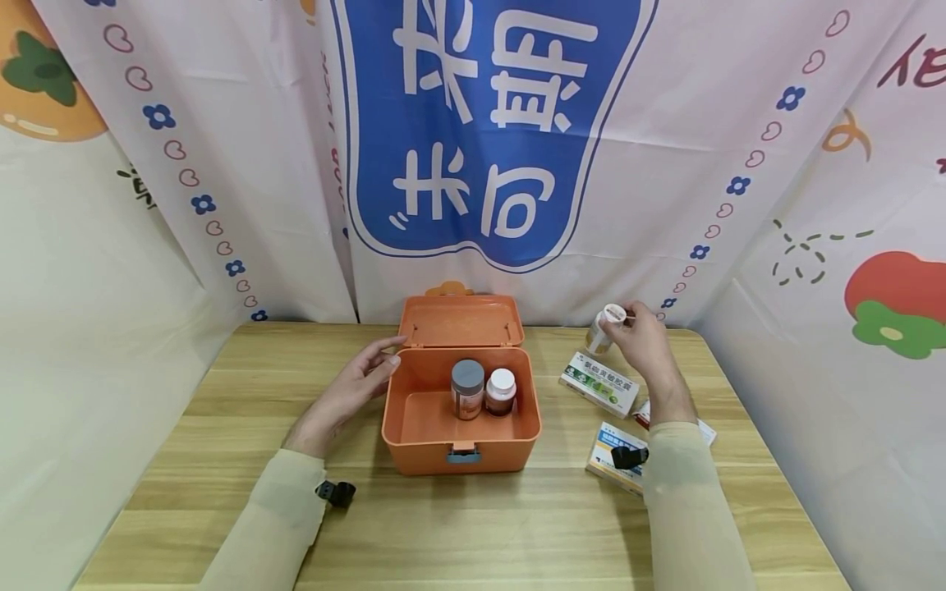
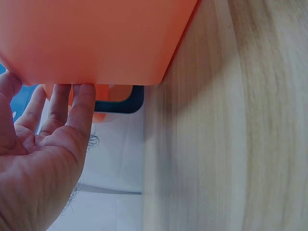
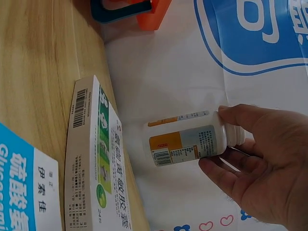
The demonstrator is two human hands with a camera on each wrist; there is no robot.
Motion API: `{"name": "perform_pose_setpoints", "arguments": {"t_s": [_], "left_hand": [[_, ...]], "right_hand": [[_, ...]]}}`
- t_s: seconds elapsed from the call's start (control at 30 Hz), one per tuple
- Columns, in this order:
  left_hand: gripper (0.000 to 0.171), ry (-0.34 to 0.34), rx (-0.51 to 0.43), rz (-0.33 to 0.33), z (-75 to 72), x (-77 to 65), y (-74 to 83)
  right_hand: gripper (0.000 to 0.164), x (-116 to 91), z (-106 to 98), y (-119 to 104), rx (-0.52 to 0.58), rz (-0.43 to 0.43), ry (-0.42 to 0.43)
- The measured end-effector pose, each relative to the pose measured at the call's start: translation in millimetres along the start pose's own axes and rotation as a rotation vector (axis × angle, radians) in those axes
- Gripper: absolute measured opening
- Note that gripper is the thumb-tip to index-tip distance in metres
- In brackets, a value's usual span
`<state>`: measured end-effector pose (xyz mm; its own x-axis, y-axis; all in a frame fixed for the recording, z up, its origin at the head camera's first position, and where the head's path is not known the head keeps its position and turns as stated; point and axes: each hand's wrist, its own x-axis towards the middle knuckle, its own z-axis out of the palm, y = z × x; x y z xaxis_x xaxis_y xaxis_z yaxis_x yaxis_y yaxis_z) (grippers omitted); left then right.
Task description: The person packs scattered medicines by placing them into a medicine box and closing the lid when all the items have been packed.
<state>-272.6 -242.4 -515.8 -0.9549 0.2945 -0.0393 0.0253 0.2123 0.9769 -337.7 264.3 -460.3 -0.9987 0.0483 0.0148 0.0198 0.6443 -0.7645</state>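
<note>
An orange lidded box (image 1: pixel 421 455) stands on the table with its lid (image 1: pixel 464 320) tipped back. Inside it, a grey-capped bottle (image 1: pixel 467 390) and a white-capped brown bottle (image 1: pixel 501 392) stand upright side by side. My left hand (image 1: pixel 362 382) rests against the box's left rear edge; in the left wrist view its fingers (image 2: pixel 82 108) are fairly straight at the orange wall. At the back right, my right hand (image 1: pixel 645 341) holds a white pill bottle (image 3: pixel 185 139) with an orange and grey label, gripping it near the neck between thumb and fingers.
A green-and-white medicine box (image 1: pixel 599 383) lies just in front of the held bottle. Nearer the front is a blue-and-white medicine box (image 1: pixel 613 455), and another white box (image 1: pixel 707 432) shows partly behind the right forearm. A printed curtain (image 1: pixel 296 205) hangs along the table's back edge.
</note>
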Motion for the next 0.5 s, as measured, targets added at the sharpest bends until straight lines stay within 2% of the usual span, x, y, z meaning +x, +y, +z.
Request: {"name": "perform_pose_setpoints", "arguments": {"t_s": [0.5], "left_hand": [[0.060,0.000,-0.002,0.001,0.1,-0.6,0.1]], "right_hand": [[0.058,-10.8,-1.6,-34.8,0.026,-0.086,0.029]]}}
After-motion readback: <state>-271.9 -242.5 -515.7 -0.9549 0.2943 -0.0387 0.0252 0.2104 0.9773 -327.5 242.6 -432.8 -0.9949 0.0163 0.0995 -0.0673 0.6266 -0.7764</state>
